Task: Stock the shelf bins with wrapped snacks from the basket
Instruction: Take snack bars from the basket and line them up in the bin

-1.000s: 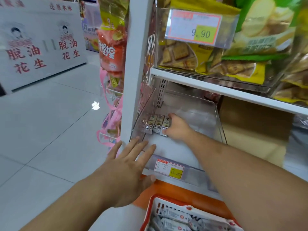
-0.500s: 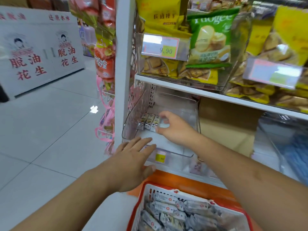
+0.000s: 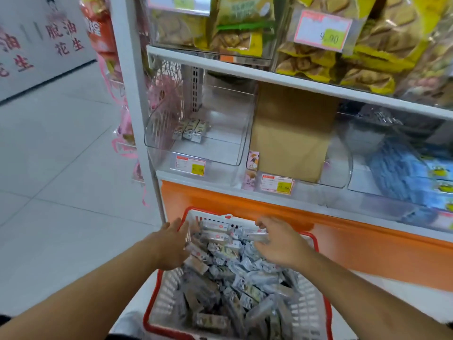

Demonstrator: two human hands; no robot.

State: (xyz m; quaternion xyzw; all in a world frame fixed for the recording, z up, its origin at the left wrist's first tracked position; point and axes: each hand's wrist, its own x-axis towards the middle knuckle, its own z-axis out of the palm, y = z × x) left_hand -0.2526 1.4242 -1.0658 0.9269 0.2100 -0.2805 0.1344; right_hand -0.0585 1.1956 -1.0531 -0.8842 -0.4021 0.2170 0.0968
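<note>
- Both hands are down in the red-rimmed white plastic basket, which is heaped with small silver-wrapped snack bars.
- Left hand sits at the basket's left rim, fingers straight and loosely spread, touching the edge of the pile but not holding anything.
- Right hand is over the far right part of the pile, fingers curled down onto a wrapped bar; blurry, so I can't tell if it's really pinching one.
- The clear plastic shelf bin on the lower shelf, far left, has just three snack bars lined up at its back left.
- Brown cardboard box fills the next bin, with yellow biscuit bags on the shelf above.
</note>
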